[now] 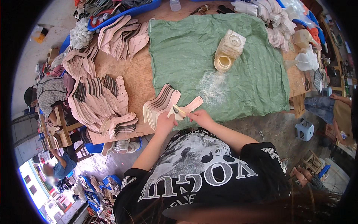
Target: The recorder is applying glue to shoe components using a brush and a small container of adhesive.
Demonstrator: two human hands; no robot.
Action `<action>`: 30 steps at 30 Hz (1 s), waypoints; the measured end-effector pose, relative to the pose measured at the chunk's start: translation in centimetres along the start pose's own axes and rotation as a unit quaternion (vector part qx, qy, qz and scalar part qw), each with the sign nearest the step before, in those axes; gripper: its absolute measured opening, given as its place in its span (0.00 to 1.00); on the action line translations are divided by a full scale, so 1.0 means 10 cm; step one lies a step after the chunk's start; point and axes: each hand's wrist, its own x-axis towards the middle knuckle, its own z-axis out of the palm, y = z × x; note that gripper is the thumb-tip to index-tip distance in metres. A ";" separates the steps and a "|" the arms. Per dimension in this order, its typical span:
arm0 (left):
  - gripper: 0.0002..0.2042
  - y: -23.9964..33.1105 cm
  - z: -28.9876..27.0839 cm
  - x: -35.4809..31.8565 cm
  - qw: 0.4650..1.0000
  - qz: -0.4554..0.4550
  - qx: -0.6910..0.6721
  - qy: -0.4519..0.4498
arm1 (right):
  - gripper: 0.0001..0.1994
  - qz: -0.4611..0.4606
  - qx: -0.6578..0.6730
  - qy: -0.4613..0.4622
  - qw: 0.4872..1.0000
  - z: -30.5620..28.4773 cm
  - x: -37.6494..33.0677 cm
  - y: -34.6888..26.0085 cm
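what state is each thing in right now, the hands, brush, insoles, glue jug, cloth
left hand: closed on the fanned insole stack, steadying it
right hand: closed on a small brush
brush: held, tip down on the top insole
fanned insole stack: spread in a fan, overlapping, at the table edge
plastic jug: lying tilted on the cloth, mouth open, no cap on it
green cloth: spread flat, wrinkled, pale smear in the middle

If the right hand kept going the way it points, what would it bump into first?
Probably the fanned stack of insoles: the right hand, holding a small brush, points left towards it. Depth is unclear.
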 end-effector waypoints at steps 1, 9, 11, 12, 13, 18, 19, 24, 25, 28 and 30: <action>0.12 0.02 0.01 -0.01 1.000 -0.001 0.000 0.000 | 0.24 0.019 0.079 -0.007 0.997 0.07 -0.01 0.03; 0.13 -0.04 0.03 -0.05 0.997 0.051 0.058 0.023 | 0.24 -0.070 -0.128 0.142 0.979 0.03 -0.04 0.07; 0.13 0.02 0.02 -0.07 0.996 0.053 0.064 0.024 | 0.25 0.003 0.039 0.075 0.996 0.01 -0.05 0.00; 0.13 0.06 0.04 -0.08 0.996 0.052 0.069 0.020 | 0.25 0.003 0.037 0.076 0.996 0.04 -0.05 -0.02; 0.13 0.06 0.06 -0.06 0.996 0.053 0.068 0.021 | 0.25 -0.005 0.075 0.065 0.995 0.11 -0.05 -0.05; 0.11 0.01 -0.01 -0.15 0.992 0.100 0.066 0.042 | 0.25 0.001 -0.052 0.131 0.990 -0.02 0.08 -0.03; 0.11 0.00 -0.09 -0.20 0.991 0.096 0.061 0.064 | 0.22 -0.004 -0.007 0.133 0.991 -0.10 0.01 -0.16; 0.13 -0.02 -1.15 -0.51 0.988 0.112 -0.010 0.108 | 0.17 -0.052 0.144 0.248 0.956 -0.85 -0.30 -0.32; 0.13 0.06 -1.48 -0.69 0.989 0.047 0.032 0.138 | 0.19 -0.018 0.123 0.273 0.954 -1.03 -0.39 -0.34; 0.17 -0.37 -2.31 -1.10 0.959 0.075 0.026 0.274 | 0.21 -0.048 0.119 0.275 0.953 -1.27 -0.51 -0.32; 0.16 -0.70 -2.57 -1.29 0.929 0.122 0.066 0.342 | 0.21 -0.002 0.143 0.265 0.954 -1.28 -0.51 -0.36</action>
